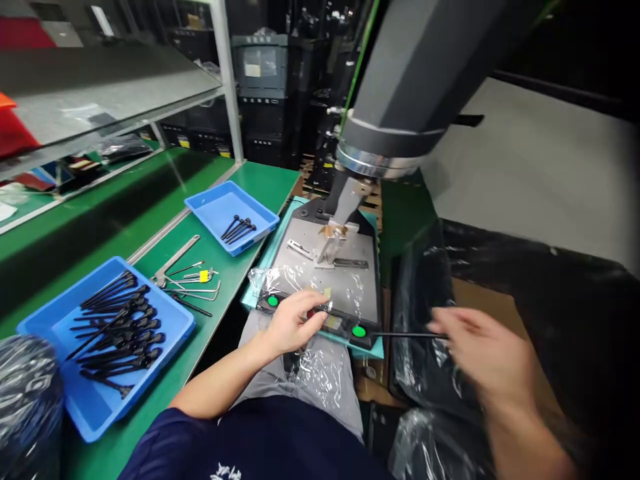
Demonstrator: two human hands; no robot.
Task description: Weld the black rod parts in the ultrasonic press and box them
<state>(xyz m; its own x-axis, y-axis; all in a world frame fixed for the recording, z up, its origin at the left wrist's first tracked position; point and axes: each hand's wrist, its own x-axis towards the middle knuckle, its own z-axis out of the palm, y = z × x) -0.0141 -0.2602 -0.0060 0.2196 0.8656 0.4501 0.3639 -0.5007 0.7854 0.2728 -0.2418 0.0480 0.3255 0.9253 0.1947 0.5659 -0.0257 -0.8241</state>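
Note:
My left hand (296, 323) rests over the front edge of the machine base (350, 293), fingers stretched and apart, holding nothing. Part of a red button peeks out beneath it, and a green button (273, 301) lies just to its left. Out to the right, my right hand (487, 353) is smeared by motion, with its fingers closed on the end of a thin black rod (413, 335). That rod points left toward the other green button (359, 331). Above the base plate stands a metal press head (345, 203) over a small fixture (330, 250).
On the green bench to the left, a blue tray (175, 333) holds many black rods with knobbed ends; a second blue tray (200, 202) holds several more. Hex keys and pliers (175, 260) lie between them. Black plastic bags (425, 313) stand at the right.

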